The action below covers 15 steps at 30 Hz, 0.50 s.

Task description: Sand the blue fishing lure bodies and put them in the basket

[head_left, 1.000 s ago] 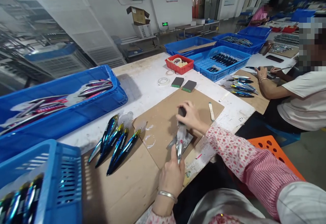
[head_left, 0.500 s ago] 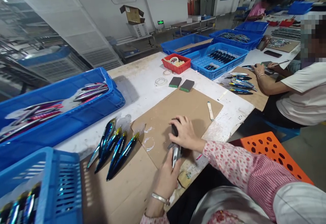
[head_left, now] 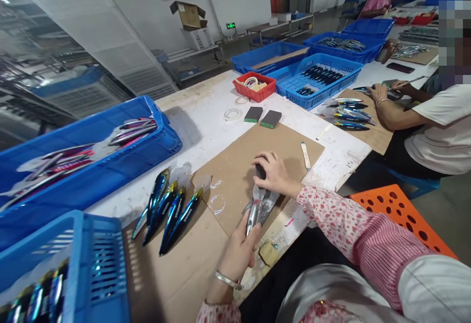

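My left hand grips the tail end of a shiny silver fishing lure and holds it down on a brown cardboard sheet. My right hand is closed over a dark sanding block that presses on the lure's far end. To the left, several finished blue-green lures lie side by side on a lower cardboard sheet.
Blue crates of lures stand at left and lower left. Two spare sanding blocks, a tape roll, a red tray and a blue basket lie beyond. A co-worker sits at right; an orange stool stands below.
My right hand slid the sanding block back toward me along the lure, then away again. My left hand kept its grip on the lure throughout.
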{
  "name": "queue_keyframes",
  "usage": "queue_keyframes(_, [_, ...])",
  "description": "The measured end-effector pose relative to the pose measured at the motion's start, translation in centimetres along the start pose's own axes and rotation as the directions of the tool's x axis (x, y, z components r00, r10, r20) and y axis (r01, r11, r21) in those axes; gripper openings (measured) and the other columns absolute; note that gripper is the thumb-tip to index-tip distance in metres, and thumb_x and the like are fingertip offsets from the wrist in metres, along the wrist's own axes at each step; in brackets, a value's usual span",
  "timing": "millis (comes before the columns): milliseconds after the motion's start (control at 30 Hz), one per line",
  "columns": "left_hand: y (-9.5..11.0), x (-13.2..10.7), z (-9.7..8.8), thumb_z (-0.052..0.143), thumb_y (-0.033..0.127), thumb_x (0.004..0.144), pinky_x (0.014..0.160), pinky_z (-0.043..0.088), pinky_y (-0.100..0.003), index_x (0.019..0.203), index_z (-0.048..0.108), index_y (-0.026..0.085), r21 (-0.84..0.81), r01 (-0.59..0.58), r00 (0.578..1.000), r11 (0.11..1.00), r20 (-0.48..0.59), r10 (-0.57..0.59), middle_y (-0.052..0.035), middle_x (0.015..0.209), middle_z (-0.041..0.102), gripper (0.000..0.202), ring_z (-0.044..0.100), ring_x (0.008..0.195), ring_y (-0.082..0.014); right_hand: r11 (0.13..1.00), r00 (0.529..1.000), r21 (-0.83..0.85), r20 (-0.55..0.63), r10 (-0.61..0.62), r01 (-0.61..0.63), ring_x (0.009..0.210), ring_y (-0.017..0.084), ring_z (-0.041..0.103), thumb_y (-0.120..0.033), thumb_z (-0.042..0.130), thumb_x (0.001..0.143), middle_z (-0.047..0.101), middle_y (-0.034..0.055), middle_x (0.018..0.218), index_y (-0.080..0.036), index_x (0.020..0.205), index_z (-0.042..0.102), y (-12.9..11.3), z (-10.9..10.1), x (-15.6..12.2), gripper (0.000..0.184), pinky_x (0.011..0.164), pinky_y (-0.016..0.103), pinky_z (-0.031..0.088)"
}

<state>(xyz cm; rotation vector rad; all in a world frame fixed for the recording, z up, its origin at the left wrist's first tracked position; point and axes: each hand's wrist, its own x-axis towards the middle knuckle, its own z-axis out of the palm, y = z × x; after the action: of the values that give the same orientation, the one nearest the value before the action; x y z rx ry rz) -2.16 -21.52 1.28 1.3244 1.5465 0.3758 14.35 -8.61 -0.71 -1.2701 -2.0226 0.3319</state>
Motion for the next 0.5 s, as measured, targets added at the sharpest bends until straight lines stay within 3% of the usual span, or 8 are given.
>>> queue_keyframes(100, [-0.3, 0.3, -0.4, 0.038, 0.061, 0.086, 0.036, 0.033, -0.020, 0.149, 0.023, 0.018, -0.103, 0.044, 0.997, 0.994, 0.062, -0.037, 0.0083, 0.056, 0.041, 0.077, 0.034, 0.037, -0.0072, 0.997, 0.992, -0.010, 0.097, -0.076, 0.077, 0.117, 0.026, 0.041, -0.031, 0.069, 0.074, 0.052, 0.0066, 0.122, -0.023, 0.113, 0.061, -0.5, 0.0, -0.6, 0.040, 0.097, 0.040, 0.041])
queue_keyframes(300, [-0.3, 0.3, -0.5, 0.039, 0.061, 0.087, 0.037, 0.034, -0.021, 0.147, 0.026, 0.024, -0.106, 0.020, 0.996, 0.994, 0.087, -0.011, 0.0075, 0.058, 0.041, 0.072, 0.034, 0.038, -0.0071, 0.987, 0.993, -0.127, 0.065, -0.095, 0.102, 0.120, 0.029, 0.038, -0.029, 0.066, 0.077, 0.051, 0.0090, 0.125, -0.021, 0.114, 0.060, 0.0, -1.0, 0.5, 0.038, 0.096, 0.043, 0.038])
queue_keyframes(400, [-0.3, 0.3, -0.6, 0.039, 0.061, 0.087, 0.036, 0.034, -0.021, 0.148, 0.025, 0.023, -0.110, 0.045, 0.996, 0.993, 0.085, -0.036, 0.0077, 0.056, 0.040, 0.073, 0.034, 0.038, -0.0077, 0.978, 0.975, -0.087, 0.131, -0.179, 0.191, 0.119, 0.028, 0.039, -0.032, 0.068, 0.076, 0.051, 0.0079, 0.125, -0.023, 0.115, 0.060, -0.4, -1.2, 0.1, 0.041, 0.095, 0.041, 0.039])
queue_keyframes(500, [-0.6, 0.4, -0.6, 0.041, 0.061, 0.087, 0.036, 0.032, -0.020, 0.147, 0.027, 0.022, -0.133, 0.018, 0.997, 0.991, 0.079, -0.008, 0.0083, 0.055, 0.040, 0.073, 0.034, 0.038, -0.0070, 0.978, 0.977, -0.108, 0.140, -0.162, 0.177, 0.119, 0.028, 0.039, -0.031, 0.068, 0.077, 0.052, 0.0076, 0.124, -0.022, 0.114, 0.060, -0.7, -1.3, 0.0, 0.039, 0.095, 0.041, 0.038])
